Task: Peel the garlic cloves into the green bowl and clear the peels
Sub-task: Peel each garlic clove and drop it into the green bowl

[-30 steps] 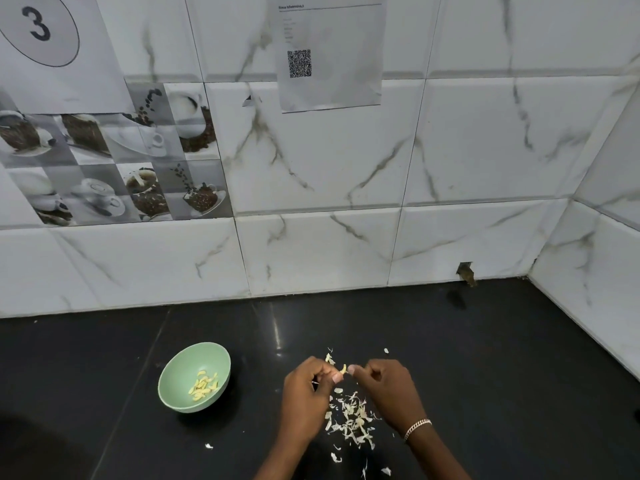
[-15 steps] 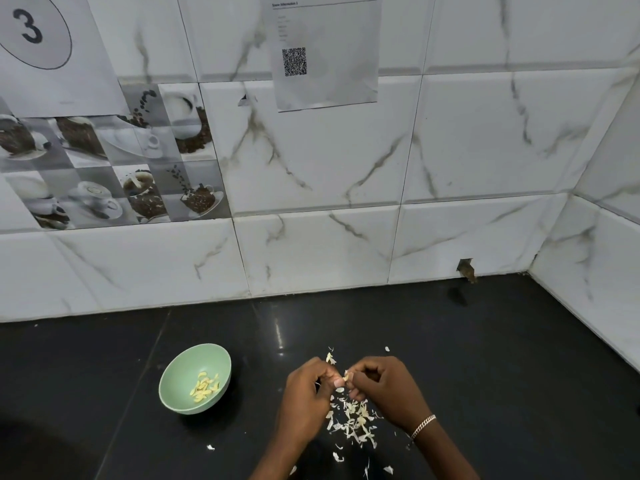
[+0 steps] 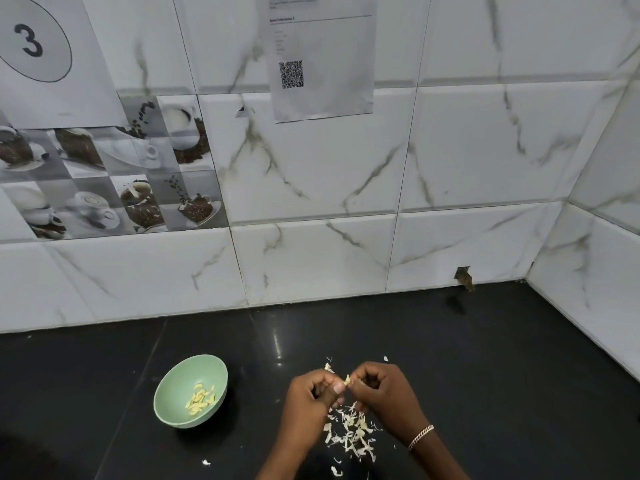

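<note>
A black counter [image 3: 485, 375] was backed by marble-patterned wall tiles [image 3: 311, 168]. Above it, a garlic clove [image 3: 347, 379] was pinched between the curled fingers of the left hand [image 3: 311, 393] and the right hand [image 3: 384, 389] — both gripped it. Loose peels [image 3: 351, 433] were scattered just beneath the hands. The green bowl [image 3: 180, 382] — set to their left — was seen holding peeled cloves [image 3: 201, 399].
</note>
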`<action>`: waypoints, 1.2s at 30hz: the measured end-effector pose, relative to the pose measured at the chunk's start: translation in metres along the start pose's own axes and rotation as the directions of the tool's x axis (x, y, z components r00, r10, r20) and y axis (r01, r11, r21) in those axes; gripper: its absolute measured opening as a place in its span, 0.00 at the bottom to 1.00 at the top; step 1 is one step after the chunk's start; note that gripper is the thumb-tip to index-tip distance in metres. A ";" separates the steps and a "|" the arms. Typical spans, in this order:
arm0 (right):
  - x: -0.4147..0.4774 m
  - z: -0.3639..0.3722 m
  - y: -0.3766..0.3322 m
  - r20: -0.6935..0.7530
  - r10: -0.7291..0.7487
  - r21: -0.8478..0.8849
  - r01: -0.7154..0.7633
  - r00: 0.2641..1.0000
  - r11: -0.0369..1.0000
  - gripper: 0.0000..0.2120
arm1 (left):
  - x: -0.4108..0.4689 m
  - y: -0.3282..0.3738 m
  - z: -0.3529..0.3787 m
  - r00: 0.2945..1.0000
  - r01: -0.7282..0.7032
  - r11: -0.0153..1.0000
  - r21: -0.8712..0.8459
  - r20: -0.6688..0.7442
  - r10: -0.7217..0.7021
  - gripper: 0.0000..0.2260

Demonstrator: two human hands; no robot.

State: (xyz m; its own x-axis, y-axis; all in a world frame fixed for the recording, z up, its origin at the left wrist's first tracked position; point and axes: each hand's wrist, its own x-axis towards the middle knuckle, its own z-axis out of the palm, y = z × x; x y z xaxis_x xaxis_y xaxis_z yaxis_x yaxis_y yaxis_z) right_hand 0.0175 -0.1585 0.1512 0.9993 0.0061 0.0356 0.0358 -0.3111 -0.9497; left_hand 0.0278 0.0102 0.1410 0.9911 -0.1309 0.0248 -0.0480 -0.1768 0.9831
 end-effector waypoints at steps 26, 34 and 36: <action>-0.008 0.007 -0.003 -0.049 -0.056 0.151 0.063 0.997 0.987 0.04 | -0.006 0.014 0.006 0.994 0.096 0.984 -0.149 -0.031 -0.102 0.12; -0.018 0.018 -0.010 -0.159 -0.117 0.070 0.129 0.980 0.989 0.05 | -0.012 0.019 0.005 0.987 0.136 0.970 -0.201 -0.061 -0.151 0.15; -0.020 0.021 -0.012 -0.184 -0.126 0.069 0.141 0.975 0.988 0.04 | -0.013 0.019 0.004 0.986 0.142 0.962 -0.231 -0.052 -0.159 0.16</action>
State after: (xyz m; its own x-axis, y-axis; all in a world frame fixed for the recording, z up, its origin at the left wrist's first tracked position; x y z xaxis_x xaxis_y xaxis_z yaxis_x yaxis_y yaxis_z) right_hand -0.0024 -0.1355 0.1552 0.9688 -0.1293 0.2116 0.1764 -0.2407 -0.9544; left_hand 0.0138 0.0048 0.1587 0.9913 -0.0499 -0.1219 0.1238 0.0368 0.9916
